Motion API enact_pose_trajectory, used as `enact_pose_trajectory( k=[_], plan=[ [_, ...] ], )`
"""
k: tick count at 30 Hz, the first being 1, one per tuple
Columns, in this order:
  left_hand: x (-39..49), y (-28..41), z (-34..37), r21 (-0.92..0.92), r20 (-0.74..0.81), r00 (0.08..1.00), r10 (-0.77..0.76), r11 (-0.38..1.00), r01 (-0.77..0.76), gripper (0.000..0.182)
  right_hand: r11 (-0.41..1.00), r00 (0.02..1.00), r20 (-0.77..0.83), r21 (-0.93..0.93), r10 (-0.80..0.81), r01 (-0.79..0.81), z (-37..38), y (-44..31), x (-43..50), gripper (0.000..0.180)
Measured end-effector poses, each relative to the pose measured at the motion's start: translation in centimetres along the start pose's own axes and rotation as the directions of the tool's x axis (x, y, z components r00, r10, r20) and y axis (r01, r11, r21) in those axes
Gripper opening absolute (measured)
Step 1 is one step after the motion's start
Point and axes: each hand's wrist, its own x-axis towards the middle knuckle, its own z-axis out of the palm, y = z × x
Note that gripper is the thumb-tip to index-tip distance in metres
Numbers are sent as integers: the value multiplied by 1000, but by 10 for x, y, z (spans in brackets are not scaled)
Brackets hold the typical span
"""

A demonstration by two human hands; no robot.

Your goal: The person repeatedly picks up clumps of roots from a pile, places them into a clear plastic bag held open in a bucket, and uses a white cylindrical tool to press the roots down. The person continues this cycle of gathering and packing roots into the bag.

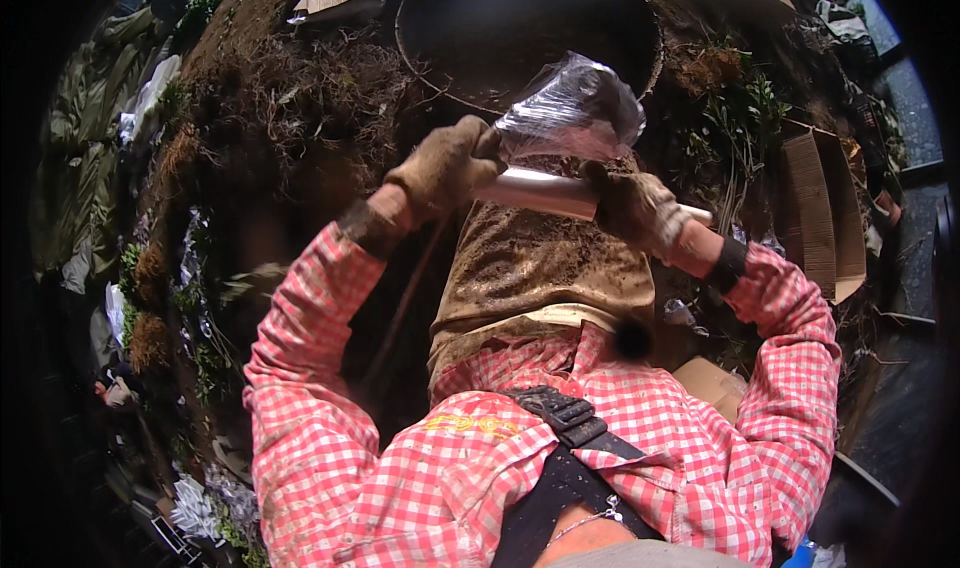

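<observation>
A roll of clear plastic film lies crosswise in front of me, with a white core end sticking out at its right. My left hand, in a soiled work glove, grips the roll's left end and the gathered edge of the film. Around the right part of the roll closes my right hand, gloved too. A crumpled sheet of clear film rises between the hands and partly covers the far side. Under the roll, a muddy tan apron covers my lap.
Beyond the hands stands a large round dark tub. Tangled bare roots lie to its left, leafy plants to its right. An open cardboard box is at the right; green plants with wrapped bases line the left.
</observation>
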Motion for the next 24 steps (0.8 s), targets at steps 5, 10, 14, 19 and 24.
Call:
enact_pose_trajectory(
  k=[5,10,14,19,24],
  plan=[
    [12,-3,3,-246,92,992,-90,963,110,26,896,883,-153,-107,-443,431,-78,-25,-24,36],
    [-11,44,22,561,132,934,331,752,-346,23,997,982,-176,24,-63,68,-103,48,55,46],
    [-5,39,0,57,-226,951,211,977,-204,27,941,960,186,305,-211,148,-45,53,54,52],
    [20,-12,-21,-67,-98,993,63,995,-69,22,799,930,-216,477,-298,367,-9,1,-6,40],
    [15,-19,0,387,-127,947,294,894,-226,10,826,952,-184,475,-243,303,-66,-3,-26,46]
  ],
)
